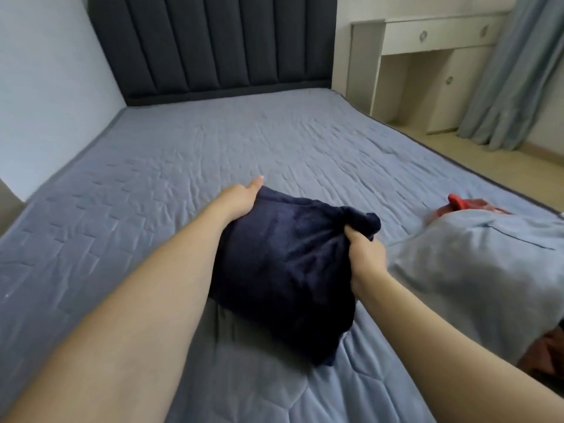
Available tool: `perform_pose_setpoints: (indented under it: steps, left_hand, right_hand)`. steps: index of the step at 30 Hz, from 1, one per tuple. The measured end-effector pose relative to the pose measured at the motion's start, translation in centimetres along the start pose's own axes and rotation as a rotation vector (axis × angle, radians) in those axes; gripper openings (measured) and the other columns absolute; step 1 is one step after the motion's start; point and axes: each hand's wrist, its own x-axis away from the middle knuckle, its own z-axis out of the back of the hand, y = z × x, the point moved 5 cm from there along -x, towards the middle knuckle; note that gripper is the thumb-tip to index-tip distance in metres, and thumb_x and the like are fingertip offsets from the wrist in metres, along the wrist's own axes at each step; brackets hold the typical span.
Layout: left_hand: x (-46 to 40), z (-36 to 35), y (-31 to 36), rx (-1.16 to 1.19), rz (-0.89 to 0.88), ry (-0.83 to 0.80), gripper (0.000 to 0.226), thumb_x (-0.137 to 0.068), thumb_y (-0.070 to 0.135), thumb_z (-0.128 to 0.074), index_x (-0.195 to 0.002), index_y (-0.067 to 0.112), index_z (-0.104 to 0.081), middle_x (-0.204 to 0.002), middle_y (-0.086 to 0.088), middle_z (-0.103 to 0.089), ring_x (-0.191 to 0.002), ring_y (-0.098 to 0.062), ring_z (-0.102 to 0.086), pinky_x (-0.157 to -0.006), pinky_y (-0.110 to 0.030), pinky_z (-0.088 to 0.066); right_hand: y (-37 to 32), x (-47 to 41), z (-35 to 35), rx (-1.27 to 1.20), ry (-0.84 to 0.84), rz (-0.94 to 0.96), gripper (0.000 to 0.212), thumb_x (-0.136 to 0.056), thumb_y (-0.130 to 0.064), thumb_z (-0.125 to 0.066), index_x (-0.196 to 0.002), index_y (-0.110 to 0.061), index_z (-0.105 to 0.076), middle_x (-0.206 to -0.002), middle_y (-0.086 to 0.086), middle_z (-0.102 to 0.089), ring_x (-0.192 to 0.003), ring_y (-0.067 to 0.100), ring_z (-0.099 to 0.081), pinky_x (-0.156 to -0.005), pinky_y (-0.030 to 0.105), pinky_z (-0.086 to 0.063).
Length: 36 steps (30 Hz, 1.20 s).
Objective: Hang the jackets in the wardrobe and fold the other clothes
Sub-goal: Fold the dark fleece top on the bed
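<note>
A blue quilted bed (pixel 189 154) carries a folded navy garment (pixel 283 270), a pale-blue garment (pixel 476 270) and red cloth (pixel 558 206).

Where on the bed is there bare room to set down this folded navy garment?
Bare bed stretches from the navy garment to the headboard and left wall. Crowded right: a light blue garment and red cloth.

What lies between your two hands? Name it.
In the head view, the folded navy garment lies between them: the left hand holds its far left edge and the right hand grips its bunched right side.
</note>
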Motion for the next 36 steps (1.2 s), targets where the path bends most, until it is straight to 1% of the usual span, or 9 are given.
perform_pose_setpoints:
  steps: [6,9,13,17,19,22,27,32,36]
  left_hand:
    - [0.0,-4.3,-2.5,0.301,0.115,-0.65,0.058,-0.064,0.065,-0.078,-0.108,0.027,-0.072,-0.106,-0.003,-0.075,-0.1,-0.024,-0.071,-0.088,-0.033,-0.05]
    - [-0.9,-4.9,-3.4,0.096,-0.027,-0.476,0.026,-0.086,0.035,-0.071,-0.107,0.019,-0.071,-0.103,0.0,-0.075,-0.101,-0.02,-0.069,-0.08,-0.028,-0.05]
    - [-1.8,-5.4,-3.8,-0.349,0.066,-0.315,0.04,-0.098,0.034,-0.05,-0.123,0.005,-0.062,-0.126,-0.016,-0.062,-0.112,-0.031,-0.059,-0.089,-0.033,-0.043]
    - [-0.7,-4.0,-1.0,-0.79,0.057,0.038,0.034,-0.095,0.026,-0.045,-0.127,0.017,-0.053,-0.128,-0.009,-0.059,-0.116,-0.031,-0.057,-0.085,-0.039,-0.042]
    - [0.2,-4.4,0.2,-0.72,-0.039,0.181,0.038,-0.097,0.041,-0.034,-0.124,0.017,-0.047,-0.124,-0.012,-0.061,-0.112,-0.034,-0.058,-0.077,-0.041,-0.036]
    - [1.7,-5.9,0.5,-0.523,-0.176,0.251,0.09,-0.081,0.083,-0.009,-0.125,0.014,-0.046,-0.123,-0.014,-0.059,-0.112,-0.037,-0.056,-0.076,-0.044,-0.037]
    - [-1.0,-7.3,-1.9,-0.386,-0.065,-0.014,0.103,-0.073,0.092,-0.022,-0.137,0.013,-0.039,-0.138,-0.011,-0.053,-0.122,-0.032,-0.053,-0.084,-0.043,-0.039]
    - [-4.8,-9.9,-3.1,-0.097,0.176,-0.194,0.108,-0.071,0.089,-0.039,-0.153,0.023,-0.011,-0.152,-0.013,-0.037,-0.132,-0.036,-0.044,-0.097,-0.045,-0.037]
    - [-6.1,-11.1,-3.2,0.041,0.226,-0.237,0.104,-0.068,0.081,-0.049,-0.15,0.02,-0.03,-0.146,-0.011,-0.045,-0.122,-0.034,-0.051,-0.092,-0.04,-0.04]
  right_hand:
    - [4.9,-6.7,2.9,0.474,0.226,0.03,0.026,-0.094,-0.043,-0.045,-0.1,-0.018,-0.054,-0.085,0.003,-0.056,-0.084,0.026,-0.053,-0.075,0.032,-0.035]
    - [6.4,-6.9,2.7,0.468,0.148,0.085,0.031,-0.09,-0.049,-0.045,-0.112,-0.028,-0.049,-0.094,-0.002,-0.059,-0.08,0.018,-0.053,-0.076,0.032,-0.037]
    - [5.2,-6.7,2.2,0.545,0.036,0.095,0.037,-0.091,-0.046,-0.045,-0.123,-0.027,-0.05,-0.106,0.0,-0.061,-0.092,0.022,-0.056,-0.081,0.035,-0.042]
    - [3.8,-6.2,3.3,0.992,-0.039,0.05,0.042,-0.093,-0.055,-0.036,-0.095,-0.017,-0.053,-0.093,0.005,-0.059,-0.092,0.031,-0.059,-0.08,0.037,-0.044]
    - [3.2,-5.9,4.4,1.32,-0.032,0.084,0.057,-0.092,-0.062,-0.024,-0.086,-0.017,-0.058,-0.089,0.005,-0.064,-0.082,0.029,-0.061,-0.075,0.036,-0.046]
    - [3.2,-6.2,5.1,1.498,-0.063,0.037,0.074,-0.093,-0.063,-0.011,-0.107,-0.017,-0.067,-0.11,0.01,-0.067,-0.098,0.03,-0.064,-0.085,0.036,-0.046]
    - [4.2,-7.2,3.7,1.183,-0.169,-0.236,0.077,-0.095,-0.065,-0.018,-0.133,-0.007,-0.052,-0.133,0.018,-0.054,-0.115,0.037,-0.056,-0.075,0.037,-0.048]
    - [5.6,-10.0,3.8,0.844,-0.113,-0.238,0.076,-0.093,-0.063,-0.039,-0.135,0.0,-0.05,-0.136,0.02,-0.052,-0.124,0.038,-0.049,-0.107,0.046,-0.037]
    - [6.3,-10.7,3.6,0.483,-0.097,-0.314,0.072,-0.084,-0.057,-0.063,-0.131,-0.004,-0.053,-0.122,0.016,-0.061,-0.11,0.035,-0.059,-0.099,0.047,-0.047]
